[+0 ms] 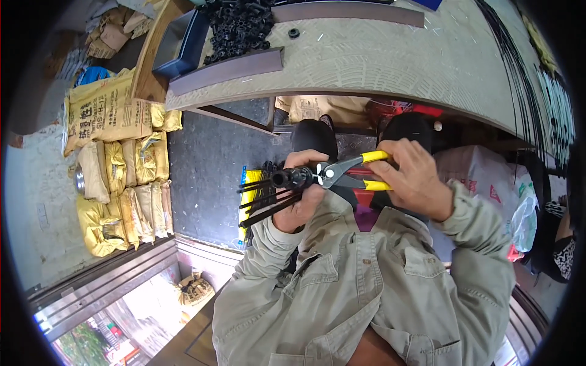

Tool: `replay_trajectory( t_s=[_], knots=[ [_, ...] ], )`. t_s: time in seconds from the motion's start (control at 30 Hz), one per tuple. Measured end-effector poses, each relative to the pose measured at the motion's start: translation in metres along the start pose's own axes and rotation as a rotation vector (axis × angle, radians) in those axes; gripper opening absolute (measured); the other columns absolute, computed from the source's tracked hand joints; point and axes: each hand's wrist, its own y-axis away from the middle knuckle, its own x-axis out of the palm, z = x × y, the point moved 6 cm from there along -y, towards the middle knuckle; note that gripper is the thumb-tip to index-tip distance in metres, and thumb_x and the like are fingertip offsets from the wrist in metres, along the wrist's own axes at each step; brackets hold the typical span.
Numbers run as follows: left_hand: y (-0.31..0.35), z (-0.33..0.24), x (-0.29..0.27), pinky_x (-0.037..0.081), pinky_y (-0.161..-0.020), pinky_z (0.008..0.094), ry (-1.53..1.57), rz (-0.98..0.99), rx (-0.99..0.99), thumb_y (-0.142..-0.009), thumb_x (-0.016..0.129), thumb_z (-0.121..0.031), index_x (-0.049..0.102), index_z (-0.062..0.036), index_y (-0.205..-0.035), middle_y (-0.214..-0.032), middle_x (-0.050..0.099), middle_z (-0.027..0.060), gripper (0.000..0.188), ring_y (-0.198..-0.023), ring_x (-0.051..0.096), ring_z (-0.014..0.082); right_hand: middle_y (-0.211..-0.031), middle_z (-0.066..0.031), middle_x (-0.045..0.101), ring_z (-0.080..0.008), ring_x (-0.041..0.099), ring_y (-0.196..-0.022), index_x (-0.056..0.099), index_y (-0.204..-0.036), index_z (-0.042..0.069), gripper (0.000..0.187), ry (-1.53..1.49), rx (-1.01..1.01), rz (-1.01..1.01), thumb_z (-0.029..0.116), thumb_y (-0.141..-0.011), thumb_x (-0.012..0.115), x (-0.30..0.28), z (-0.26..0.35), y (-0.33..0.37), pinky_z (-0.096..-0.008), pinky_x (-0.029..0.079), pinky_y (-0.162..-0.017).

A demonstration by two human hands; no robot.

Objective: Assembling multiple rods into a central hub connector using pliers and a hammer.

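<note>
My left hand is closed around a black plastic part with a round, hollow end. Several thin black rods stick out to the left of it; whether they join the part is unclear. In my right hand is a pair of cutting pliers with dark metal arms and yellow grips, the handles spread apart. The pliers' jaws reach the right side of the black part, beside a small white bit. My left fingers partly cover the part, and the contact at the jaws is too small to make out.
A worktable ahead holds a heap of small black plastic parts and a blue bin. Black cords hang at its right. Stacked sacks stand at the left; plastic bags are at the right.
</note>
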Motion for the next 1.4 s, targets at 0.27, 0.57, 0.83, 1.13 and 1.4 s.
replay_trajectory(
  t_s=[0.27,0.57,0.83,1.13,1.4],
  knots=[
    [-0.013,-0.005,0.005,0.042,-0.070,0.0249,0.299,0.038,-0.065,-0.089,0.038,-0.053,0.056,0.0061,-0.102,-0.102,0.058,0.0102,0.063,-0.083,0.053,0.0121,-0.092,-0.0155,0.054,-0.0318,0.057,-0.080,0.059,-0.098,0.003,0.031,-0.569,0.094,0.430,0.005,-0.068,0.063,-0.028,-0.013,-0.020,-0.0351,0.046,-0.068],
    [-0.042,-0.008,0.001,0.045,-0.074,0.0292,0.346,0.182,-0.143,-0.088,0.025,-0.060,0.055,0.0059,-0.097,-0.090,0.060,0.0133,0.072,-0.081,0.057,0.0157,-0.076,-0.0153,0.055,-0.0186,0.054,-0.054,0.040,-0.086,0.006,0.045,-2.154,0.480,0.528,0.049,-0.083,0.052,0.059,0.039,0.012,-0.0271,0.043,-0.049],
    [-0.040,-0.009,-0.008,0.041,-0.056,0.0242,0.391,-0.095,-0.097,-0.086,0.030,-0.061,0.052,0.0010,-0.099,-0.078,0.058,0.0090,0.067,-0.063,0.053,0.0137,-0.079,-0.0125,0.055,-0.0151,0.056,-0.062,0.033,-0.096,0.005,0.024,-1.511,0.533,0.181,0.015,-0.087,0.053,0.049,0.001,-0.008,-0.0249,0.046,-0.055],
    [-0.034,-0.017,0.001,0.039,-0.060,0.0245,0.405,-0.090,-0.003,-0.091,0.036,-0.049,0.051,0.0020,-0.101,-0.080,0.056,0.0076,0.054,-0.066,0.048,0.0113,-0.077,-0.0089,0.059,-0.0157,0.059,-0.053,0.037,-0.101,0.003,0.018,-0.910,0.339,0.479,0.007,-0.088,0.049,-0.016,-0.014,-0.029,-0.0260,0.045,-0.048],
    [-0.028,-0.019,0.006,0.039,-0.062,0.0259,0.202,-0.098,-0.060,-0.085,0.033,-0.062,0.050,-0.0018,-0.097,-0.081,0.055,0.0082,0.064,-0.067,0.049,0.0135,-0.070,-0.0184,0.056,-0.0358,0.056,-0.054,0.037,-0.108,0.005,0.032,-0.726,0.292,0.284,0.010,-0.083,0.058,0.004,-0.006,-0.018,-0.0375,0.041,-0.046]
  ],
)
